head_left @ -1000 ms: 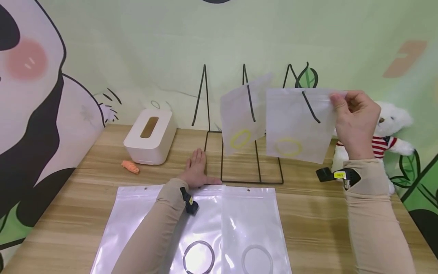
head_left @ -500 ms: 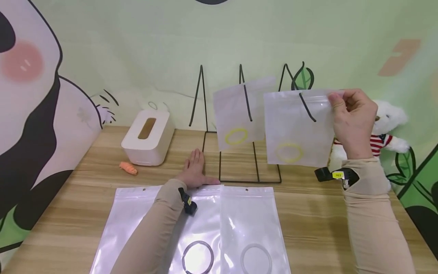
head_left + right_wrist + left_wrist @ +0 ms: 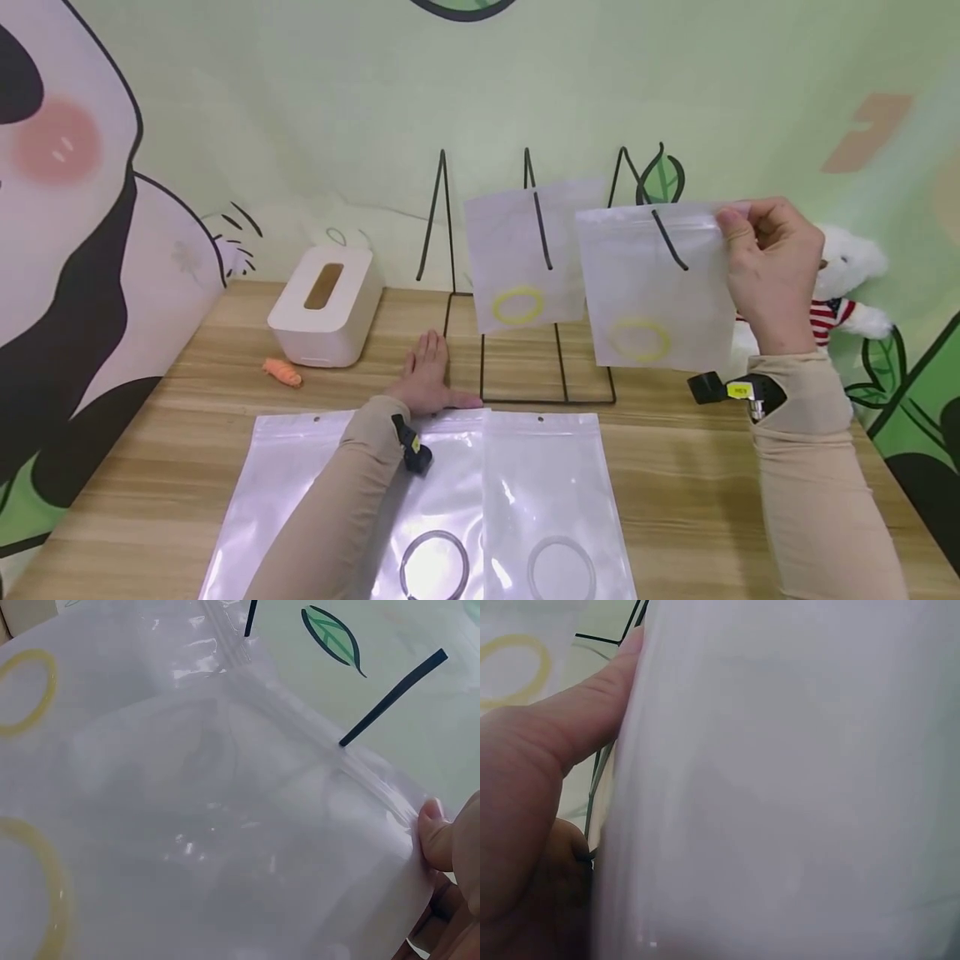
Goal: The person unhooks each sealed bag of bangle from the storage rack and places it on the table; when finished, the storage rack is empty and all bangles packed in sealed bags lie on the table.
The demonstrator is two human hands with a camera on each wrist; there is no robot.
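Note:
My right hand (image 3: 776, 271) pinches the upper right corner of a translucent zip bag (image 3: 652, 283) with a yellow ring near its bottom. The right prong of a black wire rack (image 3: 547, 402) passes through this bag's top edge, clear in the right wrist view, where the thumb (image 3: 436, 836) lies on the corner. A second zip bag (image 3: 525, 242), also with a yellow ring, hangs on the middle prong. The left prong carries nothing. Palm down, my left hand (image 3: 426, 375) rests at the rack's base, fingers straight and thumb stretched along the front wire.
Larger zip bags (image 3: 540, 475) lie flat at the front, with a dark ring (image 3: 403, 567) and a pale ring showing. At the back left stands a white tissue box (image 3: 322, 321), with a small orange object (image 3: 282, 372) before it. A white plush bear (image 3: 847, 258) sits behind my right hand.
The bag on the middle prong has swung round to face forward more squarely. The right bag's lower end has shifted slightly right, still pinched at its corner. The left hand stays in place.

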